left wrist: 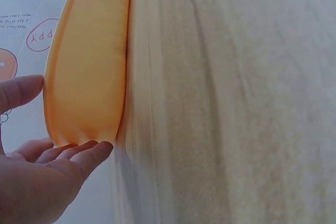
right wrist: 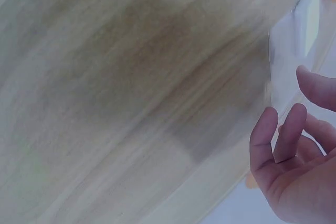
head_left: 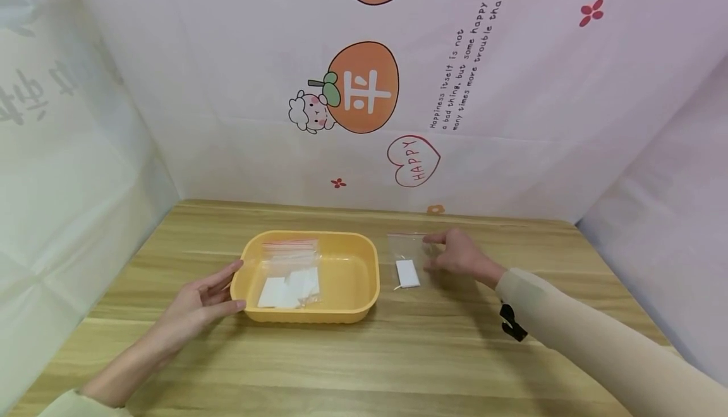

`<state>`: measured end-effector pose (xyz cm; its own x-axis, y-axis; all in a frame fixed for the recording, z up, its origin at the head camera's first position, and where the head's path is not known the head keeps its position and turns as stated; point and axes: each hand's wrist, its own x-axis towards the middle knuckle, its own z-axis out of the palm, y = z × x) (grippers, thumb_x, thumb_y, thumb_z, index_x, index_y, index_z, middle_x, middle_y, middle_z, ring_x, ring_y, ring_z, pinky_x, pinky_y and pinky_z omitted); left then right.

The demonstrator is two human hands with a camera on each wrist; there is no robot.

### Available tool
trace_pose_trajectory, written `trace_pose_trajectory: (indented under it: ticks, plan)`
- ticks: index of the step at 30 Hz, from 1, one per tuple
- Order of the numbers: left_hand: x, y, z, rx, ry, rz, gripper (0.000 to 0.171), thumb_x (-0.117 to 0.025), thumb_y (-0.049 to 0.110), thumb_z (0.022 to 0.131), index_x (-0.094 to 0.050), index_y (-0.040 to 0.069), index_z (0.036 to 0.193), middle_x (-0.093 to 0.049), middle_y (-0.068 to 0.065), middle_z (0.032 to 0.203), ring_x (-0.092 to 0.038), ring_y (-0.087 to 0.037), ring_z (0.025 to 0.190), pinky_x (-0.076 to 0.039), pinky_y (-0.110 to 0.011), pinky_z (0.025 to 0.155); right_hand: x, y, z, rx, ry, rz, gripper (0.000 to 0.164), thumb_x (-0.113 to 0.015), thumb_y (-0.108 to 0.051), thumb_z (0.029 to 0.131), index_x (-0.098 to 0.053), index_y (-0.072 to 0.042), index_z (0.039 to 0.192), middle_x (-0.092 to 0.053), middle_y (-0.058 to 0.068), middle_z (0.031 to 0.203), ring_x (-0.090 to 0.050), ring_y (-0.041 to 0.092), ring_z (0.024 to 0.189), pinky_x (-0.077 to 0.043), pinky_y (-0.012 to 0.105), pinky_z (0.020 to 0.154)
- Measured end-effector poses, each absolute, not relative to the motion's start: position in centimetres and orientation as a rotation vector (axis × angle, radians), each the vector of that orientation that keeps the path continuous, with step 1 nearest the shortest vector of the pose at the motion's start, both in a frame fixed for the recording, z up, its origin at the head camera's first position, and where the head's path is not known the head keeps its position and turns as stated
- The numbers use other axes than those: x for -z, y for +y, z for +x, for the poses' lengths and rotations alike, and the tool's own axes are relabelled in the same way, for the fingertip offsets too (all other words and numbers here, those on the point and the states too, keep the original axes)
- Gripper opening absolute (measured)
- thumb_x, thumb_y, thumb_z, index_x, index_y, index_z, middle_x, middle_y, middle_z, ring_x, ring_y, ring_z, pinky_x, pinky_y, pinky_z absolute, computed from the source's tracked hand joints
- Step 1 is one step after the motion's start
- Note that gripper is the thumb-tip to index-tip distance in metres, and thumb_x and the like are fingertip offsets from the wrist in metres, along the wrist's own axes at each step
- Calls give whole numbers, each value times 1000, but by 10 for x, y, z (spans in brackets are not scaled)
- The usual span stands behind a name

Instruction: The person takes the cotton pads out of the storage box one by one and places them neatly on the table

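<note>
In the head view, a yellow plastic basin [head_left: 352, 278] sits on the table. Inside its left half lie several clear zip bags [head_left: 290, 254] holding white flat pieces [head_left: 290, 287]. My left hand [head_left: 196, 303] touches the basin's left end, thumb and fingers spread along it; the left wrist view shows the fingertips [left wrist: 102, 149] against the outer wall. Right of the basin, another clear zip bag [head_left: 400, 246] lies flat with a white rectangular piece [head_left: 407, 273] inside. Beside that bag's right edge is my right hand [head_left: 459, 256], its thumb and fingers apart in the right wrist view.
The wood-grain table [head_left: 364, 366] extends in front of the basin. A printed white cloth [head_left: 244, 88] hangs behind it, with more cloth at both sides. A black bow-shaped item [head_left: 513, 323] is on my right sleeve.
</note>
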<state>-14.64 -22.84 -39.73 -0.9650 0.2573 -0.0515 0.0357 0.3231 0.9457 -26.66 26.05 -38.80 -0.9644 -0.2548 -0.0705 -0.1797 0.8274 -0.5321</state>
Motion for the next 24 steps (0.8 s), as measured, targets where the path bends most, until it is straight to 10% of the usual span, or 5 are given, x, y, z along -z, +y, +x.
trace_pose_trajectory:
  ticks: [14, 21, 24]
  plan:
    - [400, -230, -147, -1733, 2369, 289, 82, -74, 19, 100, -27, 3, 166, -26, -24, 168, -40, -50, 144, -48, -29, 105, 397, 256, -263, 824, 2870, -355, 54, -88, -9, 84, -70, 5, 133, -60, 24, 144, -54, 42, 136, -42, 62, 112]
    - [400, -231, -146, -1755, 2362, 295, 82, -74, 18, 100, -27, 2, 166, -26, -25, 167, -40, -51, 144, -47, -31, 106, 371, 249, -255, 987, 2779, -199, 45, -79, -8, 92, -69, 3, 134, -62, 27, 141, -62, 22, 68, -59, 40, 63]
    - [400, -230, -145, -1754, 2359, 289, 82, -74, 19, 100, -27, 3, 166, -26, -25, 168, -39, -51, 144, -47, -32, 107, 356, 244, -253, 1034, 2759, -190, 38, -76, -11, 96, -71, 4, 131, -68, 24, 134, -64, 19, 73, -61, 39, 61]
